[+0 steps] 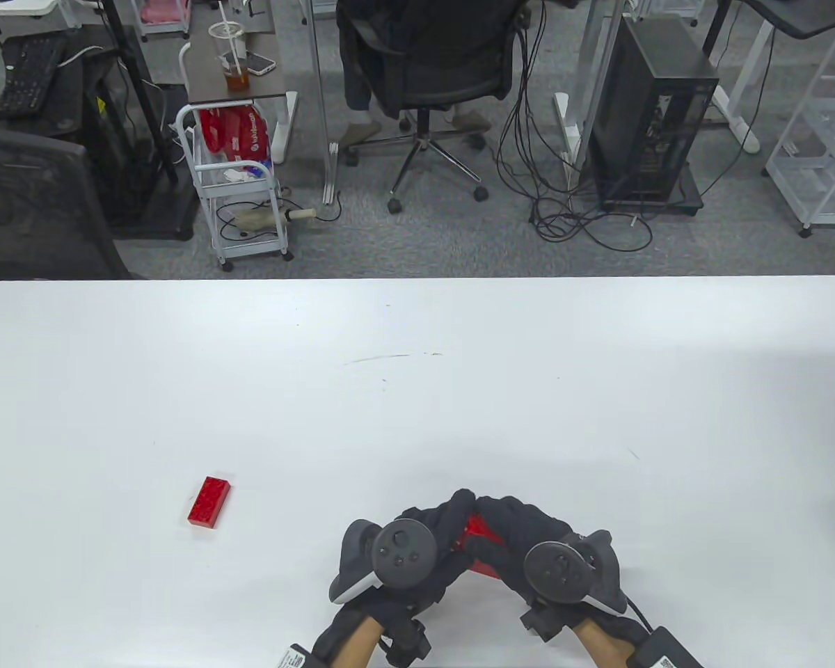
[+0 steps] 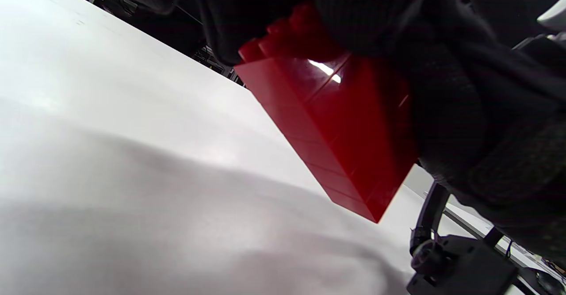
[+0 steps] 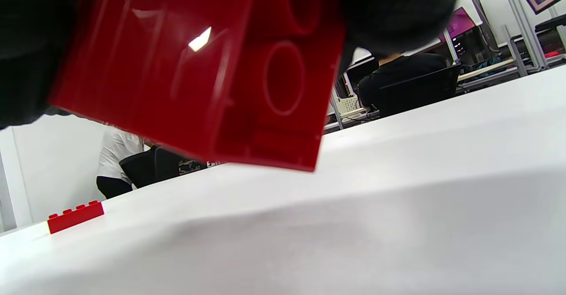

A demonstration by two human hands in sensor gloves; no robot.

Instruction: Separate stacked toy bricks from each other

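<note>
Both gloved hands meet near the table's front edge and grip a stack of red toy bricks [image 1: 474, 534] between them, lifted off the table. My left hand [image 1: 437, 525] holds it from the left, my right hand [image 1: 509, 522] from the right. The left wrist view shows the stack's [image 2: 340, 127] side with seams between several layers and studs under the fingers. The right wrist view shows its hollow underside [image 3: 212, 74], held above the white table. One single red brick [image 1: 209, 502] lies alone on the table to the left, also visible in the right wrist view [image 3: 75, 216].
The white table [image 1: 417, 390] stretches wide behind and beside the hands. Beyond its far edge are an office chair [image 1: 424, 62], a small cart [image 1: 240, 188] and a computer tower [image 1: 650, 111] on the floor.
</note>
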